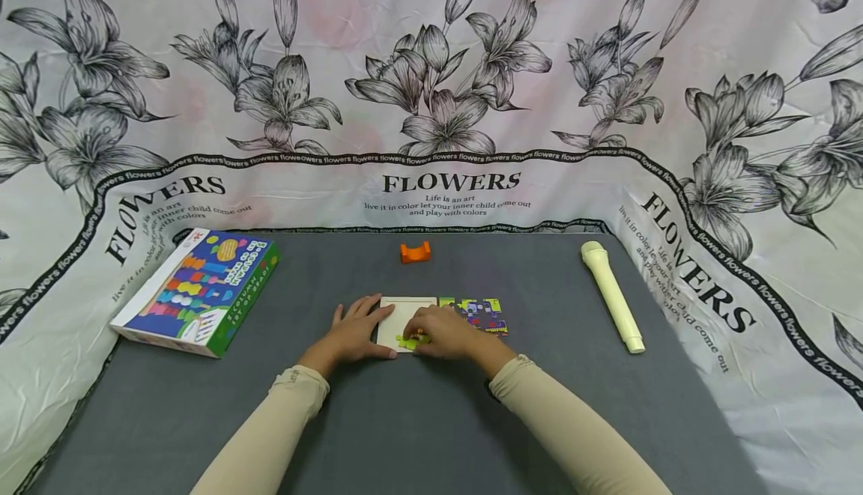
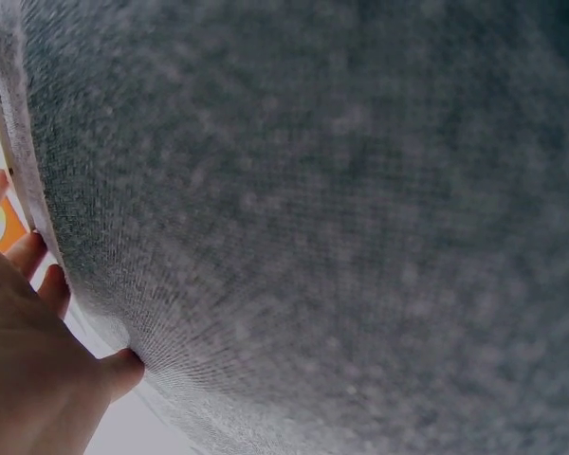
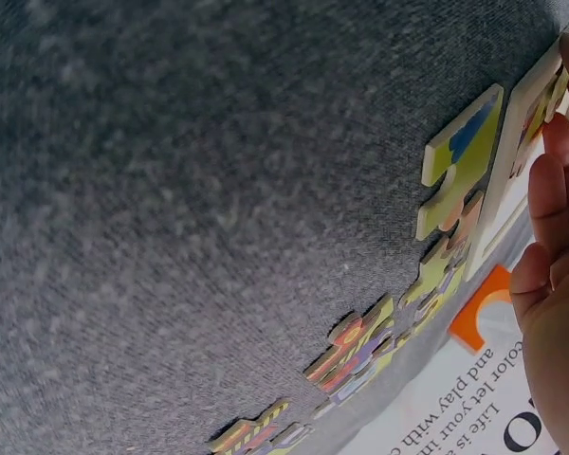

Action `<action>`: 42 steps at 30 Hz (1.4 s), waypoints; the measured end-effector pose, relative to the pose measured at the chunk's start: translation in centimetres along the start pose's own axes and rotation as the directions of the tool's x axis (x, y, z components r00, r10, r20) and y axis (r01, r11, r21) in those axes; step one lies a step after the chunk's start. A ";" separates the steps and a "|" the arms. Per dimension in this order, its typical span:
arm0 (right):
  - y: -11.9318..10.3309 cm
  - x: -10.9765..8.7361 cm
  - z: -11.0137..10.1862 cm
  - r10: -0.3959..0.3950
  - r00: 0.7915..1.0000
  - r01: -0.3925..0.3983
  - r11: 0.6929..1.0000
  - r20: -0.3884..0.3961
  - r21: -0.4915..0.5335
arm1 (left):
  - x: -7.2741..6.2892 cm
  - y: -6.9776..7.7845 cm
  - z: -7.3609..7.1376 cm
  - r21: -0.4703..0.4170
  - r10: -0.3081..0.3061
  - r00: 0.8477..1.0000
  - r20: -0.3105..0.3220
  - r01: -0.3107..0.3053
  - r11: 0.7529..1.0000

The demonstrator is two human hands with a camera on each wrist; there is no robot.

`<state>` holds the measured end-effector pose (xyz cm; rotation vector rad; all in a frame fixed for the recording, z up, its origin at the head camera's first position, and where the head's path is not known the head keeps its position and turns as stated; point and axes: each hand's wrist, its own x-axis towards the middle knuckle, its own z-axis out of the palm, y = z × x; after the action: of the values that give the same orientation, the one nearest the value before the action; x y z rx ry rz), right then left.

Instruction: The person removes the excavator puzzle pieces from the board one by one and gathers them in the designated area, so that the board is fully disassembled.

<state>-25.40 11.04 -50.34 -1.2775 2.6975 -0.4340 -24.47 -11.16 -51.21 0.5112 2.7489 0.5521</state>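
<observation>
A cream puzzle tray (image 1: 391, 324) lies flat on the grey table in the head view. My left hand (image 1: 349, 334) rests at its left edge with fingers spread; the left wrist view catches this hand (image 2: 38, 351) at the far left. With curled fingers, my right hand (image 1: 441, 332) pinches a yellow-green puzzle piece (image 1: 407, 343) low in the tray, partly hidden under the fingers. In the right wrist view, the right hand's fingers (image 3: 550, 199) reach over the tray's rim (image 3: 500, 190). Loose puzzle pieces (image 1: 491, 317) lie right of the tray, partly behind the right hand.
An orange block (image 1: 415, 253) with a curved notch stands behind the tray. At the left lies a colourful game box (image 1: 202, 293). A pale yellow stick with a wider end (image 1: 613, 296) lies at the right. Floral cloth (image 1: 445, 188) rises along the table's back edge.
</observation>
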 end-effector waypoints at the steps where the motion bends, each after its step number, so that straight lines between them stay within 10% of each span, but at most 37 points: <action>1: 0.0 0.0 0.0 0.000 1.000 0.000 1.000 -0.001 -0.003 | 0.0 0.0 0.0 0.000 0.000 1.000 0.001 0.000 1.000; 16: -0.2 -0.3 -1.0 0.030 0.999 -0.032 0.997 0.025 0.068 | 0.1 0.1 0.2 0.009 -0.011 1.000 0.020 0.011 1.000; 32: 3.5 -8.3 -2.8 0.106 0.992 -0.099 0.990 -0.064 0.103 | 0.1 0.3 0.4 0.014 -0.012 1.000 0.005 0.012 1.000; 42: 4.9 -10.1 -2.2 0.130 0.991 -0.127 0.988 -0.029 0.088 | 0.0 0.3 -0.3 0.012 -0.009 1.000 0.021 0.009 1.000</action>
<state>-23.14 22.28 -49.83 -1.0764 2.7365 -0.5547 -24.49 -10.93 -50.83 0.5042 2.7344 0.5260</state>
